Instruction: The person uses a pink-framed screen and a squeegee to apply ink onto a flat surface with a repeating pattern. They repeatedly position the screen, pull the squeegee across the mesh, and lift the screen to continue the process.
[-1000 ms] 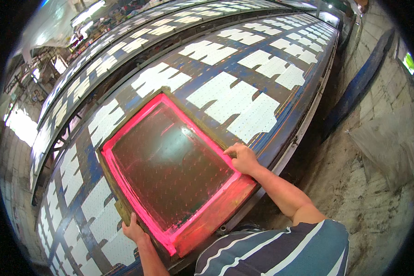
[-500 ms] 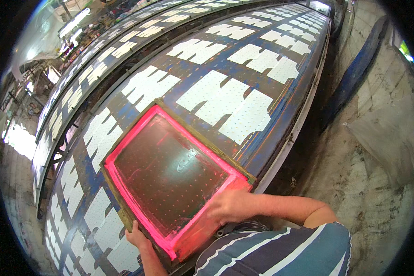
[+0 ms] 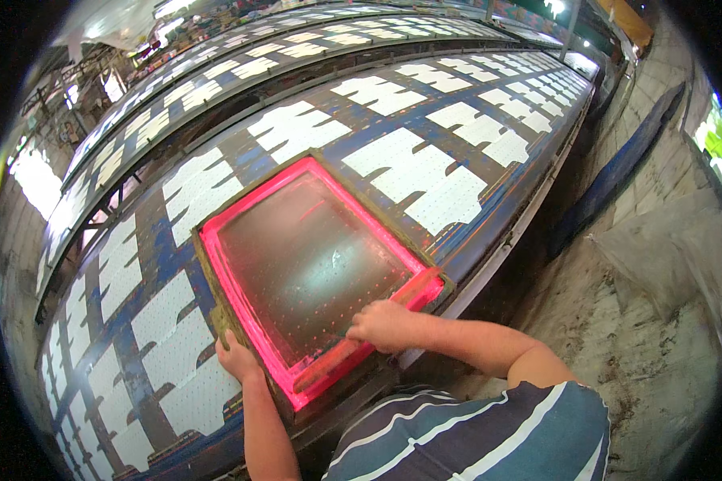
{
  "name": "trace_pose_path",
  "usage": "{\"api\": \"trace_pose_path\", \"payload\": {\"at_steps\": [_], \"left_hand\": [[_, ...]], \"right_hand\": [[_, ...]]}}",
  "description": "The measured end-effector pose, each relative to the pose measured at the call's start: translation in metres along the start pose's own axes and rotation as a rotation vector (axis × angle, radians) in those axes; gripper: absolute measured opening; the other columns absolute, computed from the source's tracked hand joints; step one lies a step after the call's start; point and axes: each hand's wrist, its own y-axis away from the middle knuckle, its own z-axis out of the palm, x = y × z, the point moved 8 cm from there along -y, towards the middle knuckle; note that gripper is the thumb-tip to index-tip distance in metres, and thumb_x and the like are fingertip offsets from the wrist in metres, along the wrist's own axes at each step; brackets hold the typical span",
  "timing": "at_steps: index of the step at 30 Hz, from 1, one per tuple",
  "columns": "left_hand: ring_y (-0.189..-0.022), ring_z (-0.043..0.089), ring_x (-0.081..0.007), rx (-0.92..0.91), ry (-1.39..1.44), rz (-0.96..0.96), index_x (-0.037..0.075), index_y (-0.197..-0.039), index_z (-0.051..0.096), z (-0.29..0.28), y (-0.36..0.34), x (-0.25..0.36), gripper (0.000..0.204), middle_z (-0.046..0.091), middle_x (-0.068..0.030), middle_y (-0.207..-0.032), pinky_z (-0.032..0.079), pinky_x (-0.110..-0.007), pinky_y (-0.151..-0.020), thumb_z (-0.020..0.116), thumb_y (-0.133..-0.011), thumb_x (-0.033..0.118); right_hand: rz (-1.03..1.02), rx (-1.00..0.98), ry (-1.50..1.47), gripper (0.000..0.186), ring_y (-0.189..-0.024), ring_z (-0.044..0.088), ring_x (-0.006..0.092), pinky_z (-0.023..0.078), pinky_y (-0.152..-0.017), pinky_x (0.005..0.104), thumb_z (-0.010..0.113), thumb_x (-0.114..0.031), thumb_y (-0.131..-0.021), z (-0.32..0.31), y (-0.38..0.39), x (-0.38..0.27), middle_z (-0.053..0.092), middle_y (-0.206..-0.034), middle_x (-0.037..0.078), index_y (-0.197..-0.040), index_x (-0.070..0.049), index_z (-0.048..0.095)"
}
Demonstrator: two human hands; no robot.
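Note:
A screen-printing frame (image 3: 377, 210) with a wooden rim and a bright pink inner border lies on the long table in front of me. Its dark mesh (image 3: 297, 248) carries a pattern of small dots and catches a glare. My left hand (image 3: 239, 358) grips the frame's left side near its close corner. Across the near part of the screen lies a long, pink-stained squeegee (image 3: 329, 365). My right hand (image 3: 387, 325) is closed on the squeegee about midway along, its fingertips partly hidden.
White cut fabric pieces (image 3: 417, 172) with small dots lie in rows on the dark, blue-stained table (image 3: 172, 317). Further tables (image 3: 217, 80) with similar pieces stand to the left. A metal rail (image 3: 501, 264) edges the right side; a dark blue strip (image 3: 618, 176) lies on the floor beyond.
My right hand has moved the squeegee from the near border slightly forward onto the mesh, and it shows a narrower face. My left hand stays on the frame. The whole view has shifted.

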Motion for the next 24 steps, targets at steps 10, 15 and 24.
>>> {"api": "trace_pose_path", "payload": {"at_steps": [10, 15, 24], "left_hand": [[-0.143, 0.063, -0.0401, 0.062, -0.145, 0.065, -0.005, -0.156, 0.06, -0.003, 0.005, 0.01, 0.053, 0.066, -0.0266, -0.155, 0.046, -0.046, -0.122, 0.063, -0.113, 0.026], [-0.139, 0.065, -0.0406, 0.029, -0.102, 0.119, -0.004, -0.151, 0.064, 0.001, 0.006, 0.012, 0.051, 0.07, -0.0256, -0.148, 0.048, -0.045, -0.12, 0.063, -0.111, 0.026], [-0.129, 0.07, -0.0291, 0.091, -0.169, 0.104, -0.004, -0.152, 0.064, -0.004, 0.004, 0.008, 0.047, 0.074, -0.0182, -0.143, 0.052, -0.04, -0.115, 0.067, -0.112, 0.021]], "right_hand": [[0.094, -0.075, 0.001, 0.055, -0.11, 0.076, 0.0365, 0.061, -0.094, 0.0513, 0.075, -0.008, -0.08, 0.008, 0.027, -0.019, 0.079, -0.122, 0.011, -0.133, -0.019, 0.079], [0.033, 0.213, 0.018, 0.044, -0.105, 0.077, 0.0346, 0.062, -0.092, 0.0497, 0.075, -0.011, -0.086, 0.002, 0.032, -0.028, 0.079, -0.114, 0.01, -0.128, -0.019, 0.081], [-0.038, 0.395, 0.096, 0.044, -0.104, 0.077, 0.0341, 0.06, -0.094, 0.0481, 0.071, -0.011, -0.087, -0.001, -0.05, 0.03, 0.079, -0.116, 0.011, -0.129, -0.02, 0.081]]}}
